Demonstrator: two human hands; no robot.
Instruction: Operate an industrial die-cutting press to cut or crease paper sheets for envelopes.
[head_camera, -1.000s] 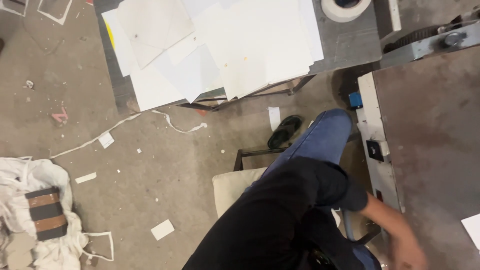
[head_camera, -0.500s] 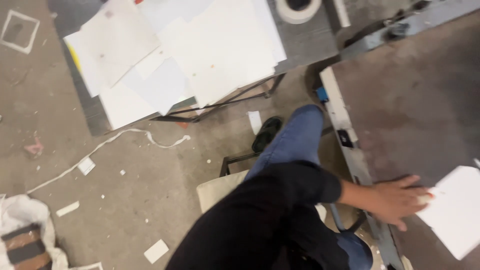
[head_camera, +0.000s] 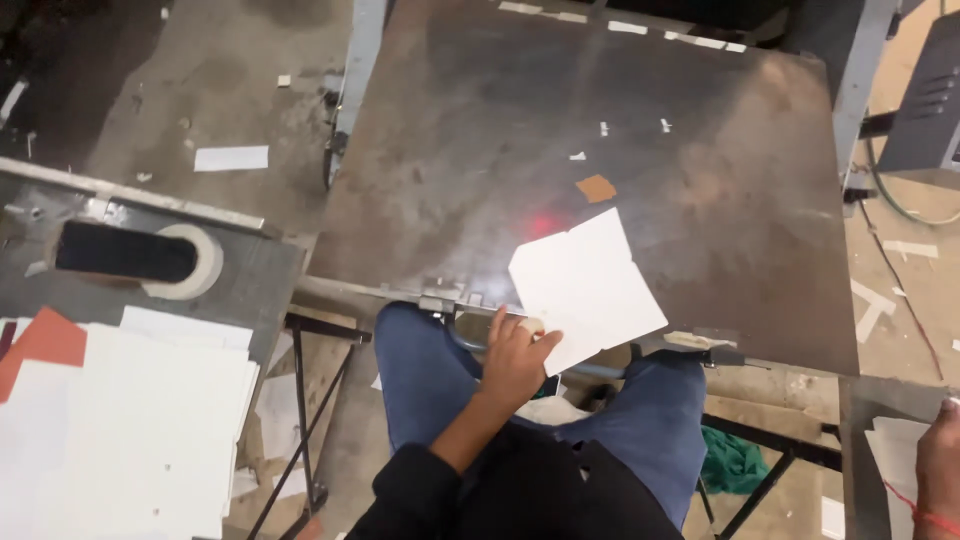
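White card pinched at the edge of a dark steel table

The left hand (head_camera: 517, 357), low in the middle of the frame, grips the near corner of the white card (head_camera: 588, 285) between thumb and fingers; the card lies flat on the metal table (head_camera: 480, 150), partly overhanging its front edge above blue-trousered knees. A small brown scrap (head_camera: 597, 188) lies just beyond it. The right hand (head_camera: 940, 470) shows only partly at the lower right, grip impossible to tell. White sheets (head_camera: 130, 430) are stacked lower left, beside a tape roll (head_camera: 190, 262)
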